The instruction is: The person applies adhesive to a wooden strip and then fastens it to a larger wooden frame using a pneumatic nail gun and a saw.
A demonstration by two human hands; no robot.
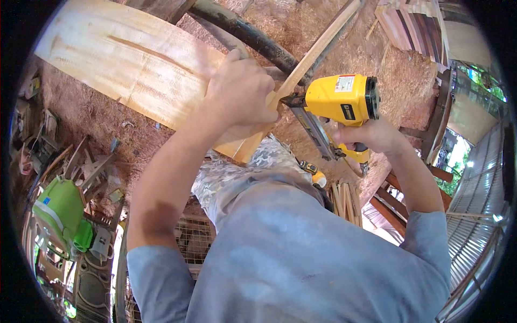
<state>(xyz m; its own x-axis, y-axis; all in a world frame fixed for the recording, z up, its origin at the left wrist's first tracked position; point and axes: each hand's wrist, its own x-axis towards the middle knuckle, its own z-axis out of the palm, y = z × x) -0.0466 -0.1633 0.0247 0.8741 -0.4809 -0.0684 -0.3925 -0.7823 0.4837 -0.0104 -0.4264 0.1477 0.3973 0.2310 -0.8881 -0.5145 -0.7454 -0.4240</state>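
A wide, pale wooden board [145,59] reaches from the upper left to the middle of the head view. Across its right end lies a long, narrow wooden strip [322,47]. My left hand [239,90] is closed over the joint, gripping the strip against the board's end; its fingertips are partly hidden. In my right hand [374,135] is a yellow nail gun [335,98], its handle wrapped by my fingers. The gun lies sideways, and its dark nose meets the strip's outer side beside my left hand.
Sawdust covers the ground [393,91]. A dark pipe [245,29] runs behind the board. Stacked boards [414,29] stand at upper right. A green bag-like thing [59,207] is at lower left. Thin sticks [346,202] and a yellow-black tool [312,171] are near my legs.
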